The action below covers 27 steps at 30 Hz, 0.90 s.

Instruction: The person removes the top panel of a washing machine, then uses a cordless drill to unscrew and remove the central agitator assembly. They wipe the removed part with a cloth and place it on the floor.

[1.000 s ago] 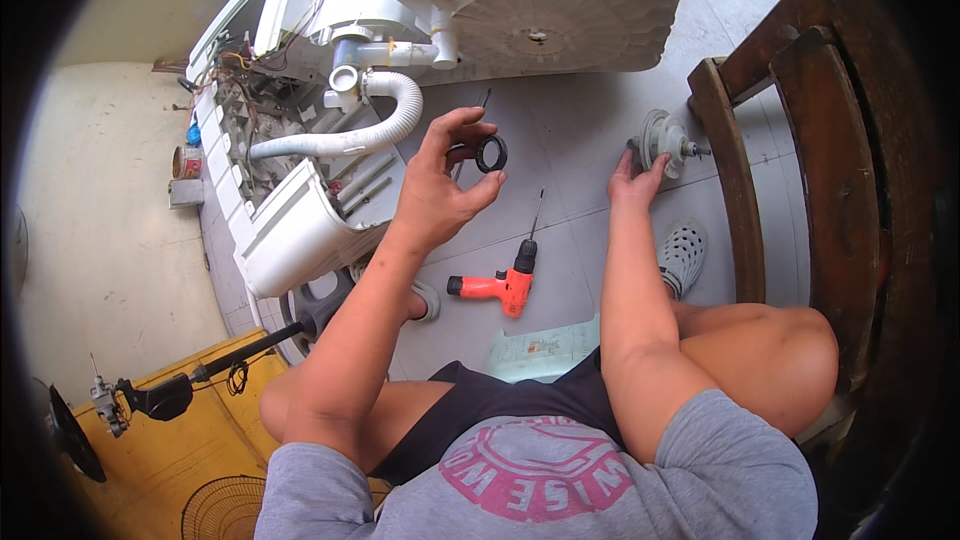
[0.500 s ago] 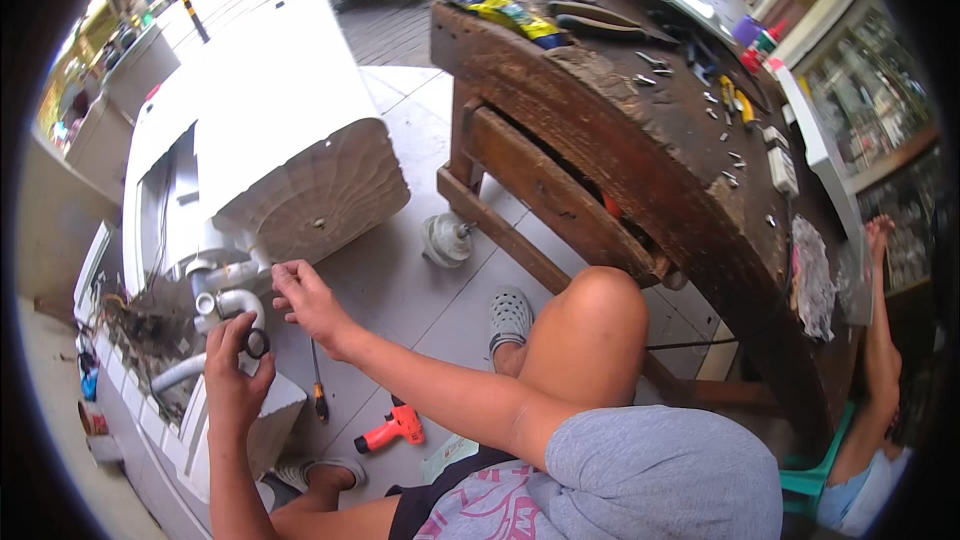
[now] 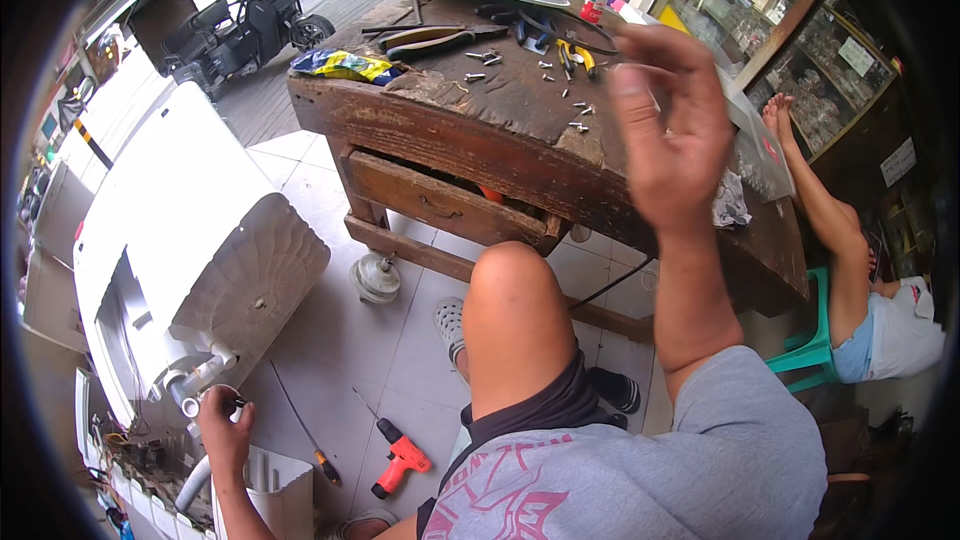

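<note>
Beside the white plumbing pipe [image 3: 190, 405] at the lower left, my left hand [image 3: 225, 440] pinches a small black ring [image 3: 238, 404] between thumb and fingers. The pipe sits by a large white appliance casing [image 3: 190, 190] lying on its side, its ribbed end [image 3: 255, 290] facing me. My right hand [image 3: 680, 130] is raised over the right part of the wooden workbench [image 3: 440, 125], slightly blurred, thumb and fingers apart, with nothing seen in it. Closest to it on the bench top are yellow-handled pliers [image 3: 578, 58] and several loose screws [image 3: 580, 126].
On the tiled floor lie an orange power drill [image 3: 402, 460], a long screwdriver [image 3: 325, 465] and a round whitish part [image 3: 375, 280]. Large pliers [image 3: 440, 40] and a yellow-blue packet [image 3: 345, 66] rest on the bench. Another person [image 3: 850, 260] sits on a green stool [image 3: 800, 355] at right.
My right hand has left the pipes and swung up and right over the bench. My left hand keeps the black ring and has come close to the pipe end. The view has turned right.
</note>
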Available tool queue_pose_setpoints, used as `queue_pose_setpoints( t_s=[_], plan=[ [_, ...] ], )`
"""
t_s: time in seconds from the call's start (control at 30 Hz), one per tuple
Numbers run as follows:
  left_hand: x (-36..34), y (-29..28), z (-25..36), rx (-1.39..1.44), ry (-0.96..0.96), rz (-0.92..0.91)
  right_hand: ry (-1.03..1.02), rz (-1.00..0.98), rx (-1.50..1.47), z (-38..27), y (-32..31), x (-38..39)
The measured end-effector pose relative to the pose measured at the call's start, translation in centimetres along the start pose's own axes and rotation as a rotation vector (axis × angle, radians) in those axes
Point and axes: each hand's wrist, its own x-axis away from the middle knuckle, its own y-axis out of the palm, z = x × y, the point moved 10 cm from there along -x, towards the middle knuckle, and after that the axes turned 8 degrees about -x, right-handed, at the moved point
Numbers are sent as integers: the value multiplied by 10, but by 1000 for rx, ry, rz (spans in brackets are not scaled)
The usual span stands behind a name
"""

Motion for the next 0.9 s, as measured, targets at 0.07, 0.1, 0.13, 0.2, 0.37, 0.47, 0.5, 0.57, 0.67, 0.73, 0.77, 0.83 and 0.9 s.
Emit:
queue_pose_setpoints(
  t_s=[0.07, 0.1, 0.13, 0.2, 0.37, 0.47, 0.5, 0.57, 0.67, 0.73, 0.77, 0.83, 0.9],
  plan=[
    [-3, -7, -12, 41, -56, 37, 203, 65, 378, 53, -93, 7],
    [-2, -12, -21, 6, -104, 71, 354, -107, 715, 84, -120, 17],
    [-3, -14, -30, 59, -153, 83, 621, -296, 813, 122, -142, 45],
    [-5, -16, -47, 175, -253, 91, 774, -487, 598, 165, -149, 96],
    [-13, -8, -49, 918, -350, 122, 696, -283, 366, 222, -190, 128],
    [-5, -9, -34, 1280, -366, 125, 504, 51, 650, 207, -231, 100],
    [2, -14, -32, 1274, -395, 132, 355, 246, 561, 183, -242, 80],
    [15, -36, -18, 1079, -346, 159, 150, 331, 404, 138, -227, 34],
    [27, -76, 32, 676, -107, 261, 213, 386, -445, 80, -126, 8],
    [37, -90, 68, 496, 4, 312, 249, 102, -875, 17, 22, 16],
    [42, -98, 88, 433, 106, 375, 396, -24, -1138, -10, 102, 29],
    [45, -99, 116, 329, 195, 466, 740, -467, -1357, -82, 273, 98],
    [45, -93, 133, 166, 258, 553, 1192, -649, -1524, -141, 367, 173]
  ],
)
